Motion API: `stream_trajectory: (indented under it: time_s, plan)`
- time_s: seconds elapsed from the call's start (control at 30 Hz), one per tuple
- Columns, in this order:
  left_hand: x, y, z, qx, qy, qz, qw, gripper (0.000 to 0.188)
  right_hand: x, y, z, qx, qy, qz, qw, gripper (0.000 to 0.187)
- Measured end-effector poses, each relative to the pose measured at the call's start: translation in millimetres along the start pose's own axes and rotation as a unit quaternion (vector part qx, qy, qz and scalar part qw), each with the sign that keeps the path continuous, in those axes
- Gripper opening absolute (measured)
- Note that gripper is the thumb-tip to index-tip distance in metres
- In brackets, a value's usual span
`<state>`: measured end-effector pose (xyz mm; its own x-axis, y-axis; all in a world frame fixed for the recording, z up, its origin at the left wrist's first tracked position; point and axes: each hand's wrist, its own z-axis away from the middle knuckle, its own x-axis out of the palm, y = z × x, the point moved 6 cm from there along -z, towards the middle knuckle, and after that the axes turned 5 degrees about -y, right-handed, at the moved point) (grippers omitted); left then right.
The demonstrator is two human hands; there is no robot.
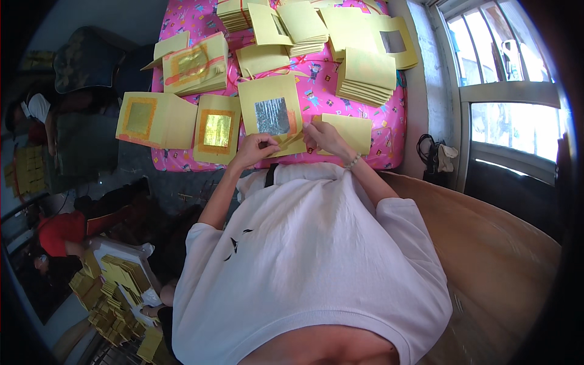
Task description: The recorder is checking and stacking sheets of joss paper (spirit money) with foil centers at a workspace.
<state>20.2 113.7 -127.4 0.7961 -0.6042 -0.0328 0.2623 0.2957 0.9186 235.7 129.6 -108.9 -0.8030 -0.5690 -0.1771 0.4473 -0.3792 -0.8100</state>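
A yellow joss paper sheet with a silver foil square [272, 115] lies in front of me on the pink table. My left hand [254, 151] is closed at its lower edge, thumb and fingers pinching the paper. At the lower right corner of that sheet, my right hand [328, 139] has its fingers bent together; whatever is between them is too small to make out. Another plain yellow sheet [353, 131] lies beneath and beside my right hand. To the left are a gold-foil sheet with an orange border [218, 129] and a folded gold-foil sheet [139, 118].
Yellow paper stacks stand farther back, including a right one [367, 74] and one tied with red [194, 66]. The patterned pink tablecloth [386, 135] reaches a wall by a barred window [514, 67]. At left, other people sit near more yellow bundles [125, 277].
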Motion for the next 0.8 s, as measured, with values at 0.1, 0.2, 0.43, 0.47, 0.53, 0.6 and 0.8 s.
stream_trajectory:
  time_s: [0.1,0.2,0.43,0.47,0.53,0.6,0.8]
  plan:
    - [1,7,0,0.028,-0.003,-0.008,1.000,0.009,8,0,-3,0.089,0.016,-0.168,0.982,0.039]
    - [2,26,1,0.041,-0.023,-0.051,0.998,0.013,12,-3,-8,0.062,0.042,-0.138,0.988,0.040]
    - [-17,26,-11,-0.051,0.043,0.181,0.981,0.051,33,-57,1,-0.159,0.113,0.073,0.978,0.033]
    - [-14,27,-12,-0.049,0.038,0.179,0.982,0.051,37,-67,5,-0.184,0.115,0.094,0.972,0.031]
    - [-13,31,-14,-0.036,0.045,0.191,0.980,0.049,51,-73,3,-0.175,0.088,0.137,0.971,0.037]
    - [-16,38,-13,-0.007,0.074,0.090,0.993,0.046,66,-72,-3,-0.193,0.080,0.179,0.961,0.042]
    - [-22,-2,-10,-0.047,0.173,0.110,0.978,0.038,64,-73,-6,-0.198,0.020,0.189,0.962,0.043]
